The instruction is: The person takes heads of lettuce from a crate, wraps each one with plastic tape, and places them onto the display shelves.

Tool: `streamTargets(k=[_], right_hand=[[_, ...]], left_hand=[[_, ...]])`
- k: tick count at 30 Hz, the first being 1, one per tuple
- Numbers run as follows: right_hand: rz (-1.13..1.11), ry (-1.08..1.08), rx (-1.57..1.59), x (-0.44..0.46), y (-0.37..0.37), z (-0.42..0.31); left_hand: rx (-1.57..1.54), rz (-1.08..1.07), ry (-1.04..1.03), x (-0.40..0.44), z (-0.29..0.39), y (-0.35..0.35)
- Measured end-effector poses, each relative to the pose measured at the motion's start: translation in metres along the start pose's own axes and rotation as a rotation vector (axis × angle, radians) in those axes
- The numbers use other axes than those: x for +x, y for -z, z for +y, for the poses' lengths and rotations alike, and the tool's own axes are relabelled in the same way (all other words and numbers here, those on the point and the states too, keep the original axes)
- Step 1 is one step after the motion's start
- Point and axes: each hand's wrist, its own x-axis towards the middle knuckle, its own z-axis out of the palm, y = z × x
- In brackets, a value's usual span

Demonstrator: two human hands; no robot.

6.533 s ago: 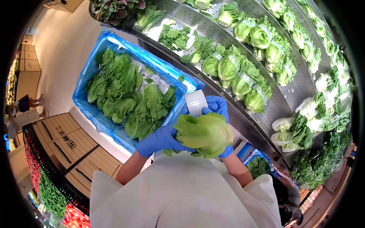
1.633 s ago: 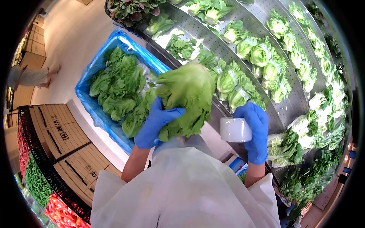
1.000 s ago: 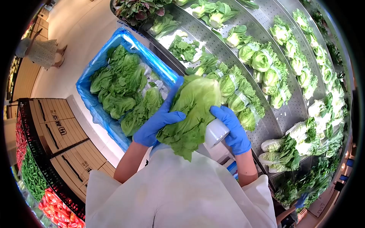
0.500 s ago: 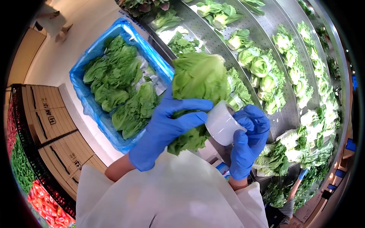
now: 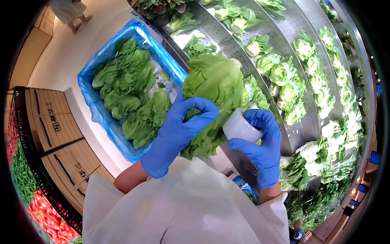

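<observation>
My right hand (image 5: pixel 262 146), in a blue glove, is closed around a roll of clear tape (image 5: pixel 240 129), thumb in front and fingers at its far rim. My left hand (image 5: pixel 187 126), also gloved in blue, has thumb and forefinger pinched together just left of the roll, seemingly on the tape's loose end. Behind and above that hand is a head of leafy green lettuce (image 5: pixel 215 81), its cut stem toward the upper right. The left hand covers some of its leaves, and what supports the lettuce is hidden.
A blue-lined crate (image 5: pixel 87 85) of loose lettuce (image 5: pixel 134 73) stands at left. Sloping metal shelves (image 5: pixel 280 24) with leafy greens rise at right. Cardboard boxes (image 5: pixel 61 122) and red peppers (image 5: pixel 46 213) are at lower left. A person (image 5: pixel 69 11) is at upper left; another's hand (image 5: pixel 299 234) shows at lower right.
My left fingers have gone from stretched out along the roll to a pinch, slightly apart from it. My right hand has turned and wrapped further round the tape roll.
</observation>
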Motion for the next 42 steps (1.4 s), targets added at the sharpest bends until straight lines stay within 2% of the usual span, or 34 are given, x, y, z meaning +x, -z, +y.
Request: streamTargets(k=[2,3,5,7,8,10,12,14,21,24,26,27,28,29,31,33,35,37,38,40,41,42], right_hand=[[-0.188,-0.129,0.005,0.007,0.013,-0.01],[-0.181,-0.126,0.008,0.008,0.018,-0.019],[-0.235,-0.446,0.294,0.01,0.028,-0.029],[-0.25,-0.509,0.376,0.01,0.035,-0.03],[-0.275,-0.574,0.452,0.011,0.037,-0.03],[-0.233,-0.502,0.415,0.008,0.033,-0.018],[-0.191,-0.433,0.381,0.006,0.031,-0.007],[-0.154,-0.327,0.2,0.007,0.03,-0.001],[-0.177,-0.447,0.272,0.011,0.049,0.001],[-0.253,-0.512,0.188,0.016,0.06,0.01],[-0.537,-0.659,0.115,0.023,0.066,0.003],[-0.514,-0.651,0.126,0.024,0.068,0.006],[-0.623,-0.658,0.122,0.024,0.067,0.013],[-0.731,-0.669,0.116,0.024,0.066,0.021],[-0.743,-0.667,0.141,0.021,0.065,0.028],[-0.684,-0.691,0.216,0.014,0.06,0.028],[-0.76,-0.62,0.275,-0.004,0.046,0.069],[-0.759,-0.631,0.635,-0.031,0.027,0.088],[-0.759,-0.637,0.643,-0.041,0.018,0.095],[-0.92,-0.837,0.833,-0.056,0.003,0.107],[-0.925,-0.84,0.841,-0.06,-0.001,0.116],[-0.946,-0.961,0.857,-0.062,-0.005,0.124]], left_hand=[[0.024,-0.018,-0.034,0.0,0.0,0.001],[0.028,-0.04,-0.01,0.0,-0.001,0.002],[0.038,-0.07,0.009,0.001,0.001,0.004],[-0.227,-0.036,0.065,0.003,0.002,0.007],[-0.223,-0.042,0.06,0.005,-0.001,0.007],[-0.17,-0.041,-0.151,0.008,-0.008,0.006],[-0.161,-0.026,-0.158,0.009,-0.006,-0.001],[-0.15,-0.016,-0.163,0.01,-0.005,-0.007],[-0.155,-0.006,-0.272,0.022,-0.009,-0.016],[-0.063,-0.033,-0.3,0.023,0.001,-0.013],[0.004,-0.064,-0.306,0.025,0.005,-0.011],[0.097,-0.142,-0.414,0.03,0.009,-0.01],[0.185,-0.21,-0.517,0.032,0.01,-0.01],[0.182,-0.222,-0.521,0.035,0.015,-0.01],[0.12,-0.458,-0.418,0.038,0.026,-0.013],[0.144,-0.526,-0.353,0.038,0.029,-0.016],[0.173,-0.591,-0.289,0.037,0.026,-0.02],[0.085,-0.722,-0.055,0.037,0.013,-0.023],[0.086,-0.724,-0.045,0.036,0.008,-0.024],[0.039,-0.822,0.258,0.036,-0.002,-0.025],[0.041,-0.819,0.267,0.038,-0.009,-0.024],[0.012,-0.834,0.318,0.04,-0.016,-0.021]])
